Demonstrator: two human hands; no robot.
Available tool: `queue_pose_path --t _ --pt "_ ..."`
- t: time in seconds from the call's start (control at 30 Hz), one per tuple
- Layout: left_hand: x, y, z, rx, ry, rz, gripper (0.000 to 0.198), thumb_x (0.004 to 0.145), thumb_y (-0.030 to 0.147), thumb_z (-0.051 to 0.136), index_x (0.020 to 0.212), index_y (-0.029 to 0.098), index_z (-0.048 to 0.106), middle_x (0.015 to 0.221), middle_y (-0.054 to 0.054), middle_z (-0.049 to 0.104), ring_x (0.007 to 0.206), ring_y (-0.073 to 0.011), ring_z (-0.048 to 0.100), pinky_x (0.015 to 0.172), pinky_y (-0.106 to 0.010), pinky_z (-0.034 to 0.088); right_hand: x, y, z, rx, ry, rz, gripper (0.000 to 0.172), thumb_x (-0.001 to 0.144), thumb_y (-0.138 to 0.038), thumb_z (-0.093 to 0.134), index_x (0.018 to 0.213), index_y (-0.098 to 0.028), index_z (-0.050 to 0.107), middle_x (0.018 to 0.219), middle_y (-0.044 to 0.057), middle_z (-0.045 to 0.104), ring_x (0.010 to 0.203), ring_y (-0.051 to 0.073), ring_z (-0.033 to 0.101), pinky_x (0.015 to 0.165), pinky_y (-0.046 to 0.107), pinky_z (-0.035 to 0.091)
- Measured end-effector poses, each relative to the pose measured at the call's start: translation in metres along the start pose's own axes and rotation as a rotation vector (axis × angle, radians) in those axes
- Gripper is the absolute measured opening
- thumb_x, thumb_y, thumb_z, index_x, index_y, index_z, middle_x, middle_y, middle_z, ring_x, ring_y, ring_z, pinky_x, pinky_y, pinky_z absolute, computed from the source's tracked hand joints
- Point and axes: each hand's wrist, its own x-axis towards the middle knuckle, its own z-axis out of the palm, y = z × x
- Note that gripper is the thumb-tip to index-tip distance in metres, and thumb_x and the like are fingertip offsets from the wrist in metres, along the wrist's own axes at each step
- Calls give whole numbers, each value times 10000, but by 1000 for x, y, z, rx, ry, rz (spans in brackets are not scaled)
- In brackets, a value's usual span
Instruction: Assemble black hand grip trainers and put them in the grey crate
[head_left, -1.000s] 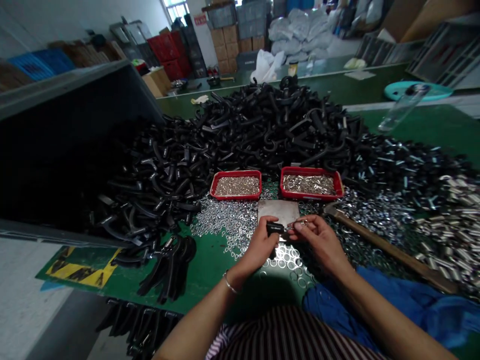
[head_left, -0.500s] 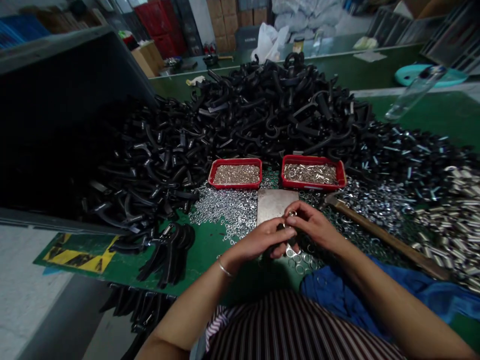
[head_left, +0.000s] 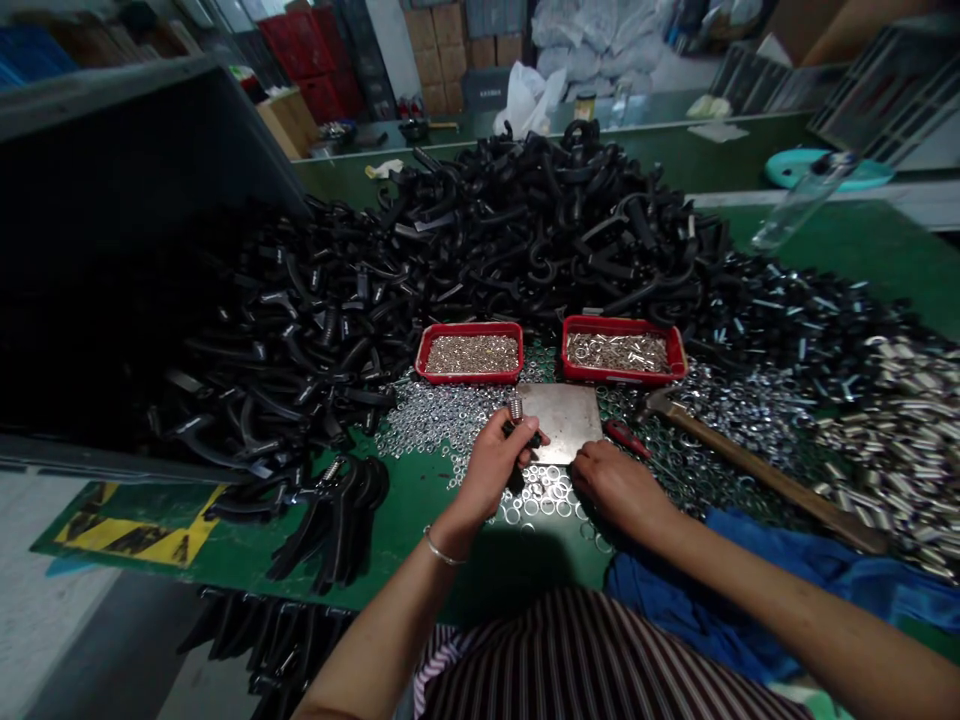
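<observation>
The left hand [head_left: 492,468] is closed on a small black part [head_left: 535,440], gripped between thumb and fingers; a coiled metal spring [head_left: 516,408] stands upright at its upper end. From where I stand, the held part is above the near left portion of a flat metal plate [head_left: 564,420]; contact with the plate cannot be determined. The right hand [head_left: 619,487], to the right of this grip, is lowered with bent fingers at the plate's near right corner; I cannot tell whether it holds anything. Loose metal rings [head_left: 547,497] lie between the hands. A red-handled tool [head_left: 626,438] lies just beyond the right hand, and a hammer [head_left: 750,462] farther right. Beyond the grip are two red trays of small metal pieces, one ahead and slightly left [head_left: 469,379], one ahead and right [head_left: 624,377]. Behind them rises a heap of black parts [head_left: 525,230]. A blue cloth [head_left: 686,575] lies on the near side of the right forearm.
</observation>
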Motion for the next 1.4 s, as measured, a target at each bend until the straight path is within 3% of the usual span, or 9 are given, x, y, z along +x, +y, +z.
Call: queue_pose_path --t 0.17,0.33,0.43,0.67,0.83,1.0,1.23,1.3,1.4 --pt "3 -10 18 126 133 61 314 883 490 617 822 185 577 732 -5 674 593 -98 551 581 -216 409 1 -4 -3 -68 -44 -2 173 945 -120 509 911 -133 678 950 120 651 915 239 602 755 310 445" --pt "4 -10 22 64 156 46 351 928 519 537 845 182 590 781 -34 692 628 -128 597 586 -238 449 -4 3 -4 40 -19 -9 184 937 -116 486 902 -105 666 930 144 653 870 247 618 781 343 469" --pt "1 -8 23 78 132 95 353 952 501 511 887 177 635 905 -66 707 788 -161 643 706 -272 494 -4 18 -12 395 90 52 133 931 -197 522 880 -147 634 900 113 664 858 230 632 803 346 486" --pt "1 -3 46 279 105 347 259 1012 389 439 979 194 607 988 -61 644 954 -176 601 912 -309 448 9 18 -27 1737 164 308 240 894 -429 654 977 -210 600 883 27 714 811 168 697 840 358 549" --pt "9 -11 52 366 151 331 224 1015 382 437 971 196 554 966 -54 599 936 -183 567 892 -323 434 16 9 -21 1999 102 296 258 862 -396 722 974 -166 683 862 37 703 755 117 665 777 276 565" --pt "11 -15 52 373 181 254 237 1012 399 437 983 192 549 950 -47 594 904 -177 564 864 -313 431 13 12 -16 1834 186 287 260 841 -377 737 1028 -202 696 942 30 708 792 146 682 806 330 576" --pt "11 -5 53 236 115 202 275 1005 414 445 1058 193 600 1036 -59 644 1001 -179 598 919 -295 443 11 15 -11 811 699 28 218 925 -285 643 1123 -239 720 955 70 658 913 222 623 815 387 533" --pt "14 -5 52 212 99 150 304 992 437 467 1100 200 624 1105 -66 651 1062 -191 597 942 -300 442 11 17 -11 650 705 -11 288 959 -295 590 1226 -243 684 921 75 638 886 225 600 775 379 530" --pt "21 -8 52 156 91 75 352 969 494 486 1078 200 646 1095 -67 663 1020 -198 618 891 -301 473 5 27 -13 533 553 -72 377 994 -298 520 1364 -258 584 990 83 642 927 221 599 813 375 531"
